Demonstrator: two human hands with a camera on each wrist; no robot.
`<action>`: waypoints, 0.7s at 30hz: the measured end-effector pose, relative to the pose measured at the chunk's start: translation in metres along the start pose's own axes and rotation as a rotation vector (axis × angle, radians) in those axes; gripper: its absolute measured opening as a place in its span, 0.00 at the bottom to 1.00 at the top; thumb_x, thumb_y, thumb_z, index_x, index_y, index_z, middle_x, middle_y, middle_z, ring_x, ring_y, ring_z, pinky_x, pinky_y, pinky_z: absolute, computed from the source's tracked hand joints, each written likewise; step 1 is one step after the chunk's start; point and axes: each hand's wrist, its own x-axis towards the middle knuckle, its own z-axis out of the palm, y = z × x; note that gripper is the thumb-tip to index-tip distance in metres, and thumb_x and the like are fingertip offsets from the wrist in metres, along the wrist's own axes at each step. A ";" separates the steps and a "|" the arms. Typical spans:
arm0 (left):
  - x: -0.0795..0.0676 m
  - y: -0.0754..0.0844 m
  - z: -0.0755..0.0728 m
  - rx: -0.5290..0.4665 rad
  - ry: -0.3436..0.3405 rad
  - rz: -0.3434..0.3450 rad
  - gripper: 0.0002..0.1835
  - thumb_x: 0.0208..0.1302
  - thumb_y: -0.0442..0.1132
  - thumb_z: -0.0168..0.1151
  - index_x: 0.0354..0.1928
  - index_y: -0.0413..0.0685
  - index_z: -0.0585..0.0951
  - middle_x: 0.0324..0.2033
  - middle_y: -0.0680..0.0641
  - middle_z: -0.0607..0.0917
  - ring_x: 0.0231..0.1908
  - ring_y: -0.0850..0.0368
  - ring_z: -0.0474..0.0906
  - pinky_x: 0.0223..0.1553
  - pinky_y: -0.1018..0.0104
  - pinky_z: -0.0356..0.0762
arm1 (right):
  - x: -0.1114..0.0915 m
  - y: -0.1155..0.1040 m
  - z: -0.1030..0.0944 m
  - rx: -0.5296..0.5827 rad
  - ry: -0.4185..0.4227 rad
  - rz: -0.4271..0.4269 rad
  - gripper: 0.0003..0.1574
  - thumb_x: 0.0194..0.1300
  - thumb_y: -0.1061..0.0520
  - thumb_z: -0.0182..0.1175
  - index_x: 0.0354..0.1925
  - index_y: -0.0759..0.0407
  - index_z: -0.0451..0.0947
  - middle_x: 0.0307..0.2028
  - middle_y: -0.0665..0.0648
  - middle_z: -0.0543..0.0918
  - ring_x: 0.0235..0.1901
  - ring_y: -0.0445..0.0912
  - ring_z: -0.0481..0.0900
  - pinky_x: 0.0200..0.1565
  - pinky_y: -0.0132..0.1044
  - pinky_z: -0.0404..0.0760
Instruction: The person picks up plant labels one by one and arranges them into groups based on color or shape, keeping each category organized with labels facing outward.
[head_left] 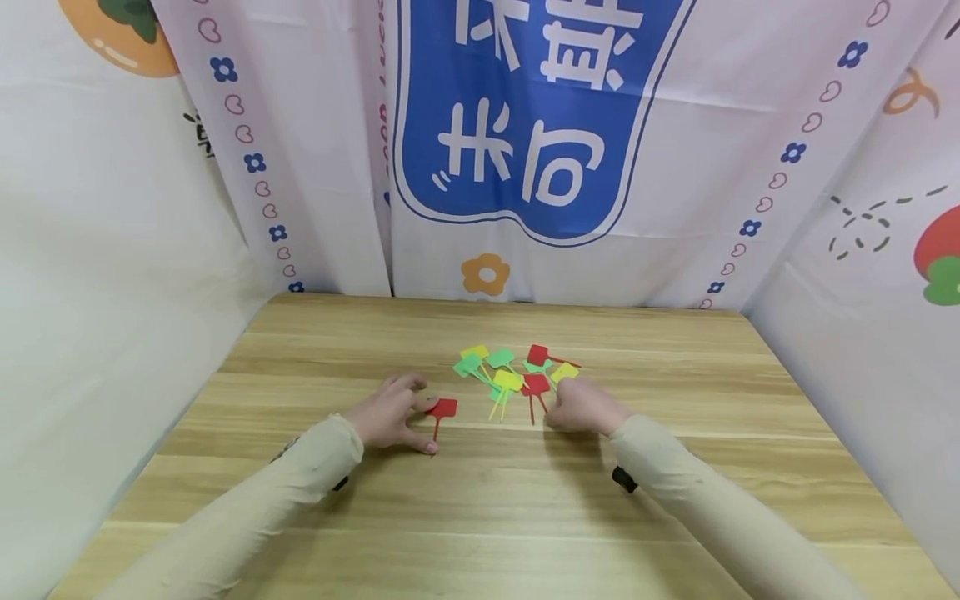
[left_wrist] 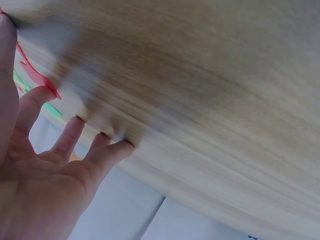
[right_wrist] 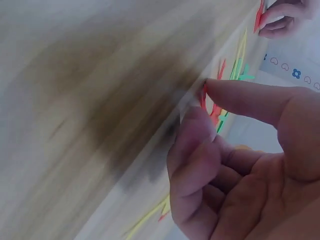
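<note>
Several T-shaped plastic plant labels in red, yellow and green lie in a loose pile on the wooden table. My left hand is left of the pile, fingers spread. Its index fingertip touches the head of a separate red plant label, and its thumb rests at the stem's lower end. At the pile's right edge, my right hand pinches the stem of another red plant label between thumb and index finger, its other fingers curled. A yellow plant label lies just beyond that hand.
In the pile are yellow and green plant labels, overlapping one another, with a red plant label at the back. The wooden table ends at a printed curtain behind, with more white cloth at both sides.
</note>
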 end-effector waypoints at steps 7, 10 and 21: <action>0.001 0.001 -0.001 -0.007 -0.007 -0.001 0.46 0.46 0.65 0.74 0.63 0.43 0.77 0.67 0.35 0.64 0.65 0.31 0.57 0.60 0.39 0.62 | 0.005 -0.005 -0.003 0.105 -0.083 0.076 0.23 0.57 0.63 0.64 0.09 0.56 0.69 0.07 0.50 0.67 0.09 0.42 0.64 0.13 0.32 0.65; 0.000 0.002 -0.002 -0.014 -0.009 0.003 0.46 0.46 0.65 0.74 0.63 0.42 0.77 0.67 0.35 0.64 0.65 0.30 0.57 0.60 0.38 0.62 | 0.006 -0.005 -0.003 0.155 -0.083 0.111 0.18 0.54 0.63 0.63 0.10 0.59 0.74 0.09 0.51 0.68 0.10 0.42 0.63 0.13 0.31 0.64; -0.001 0.003 -0.004 -0.008 -0.016 0.010 0.46 0.47 0.63 0.75 0.63 0.42 0.76 0.67 0.34 0.64 0.64 0.28 0.57 0.60 0.37 0.62 | 0.005 0.005 -0.007 0.353 -0.132 0.211 0.13 0.54 0.58 0.63 0.16 0.60 0.78 0.13 0.52 0.70 0.13 0.41 0.63 0.15 0.30 0.60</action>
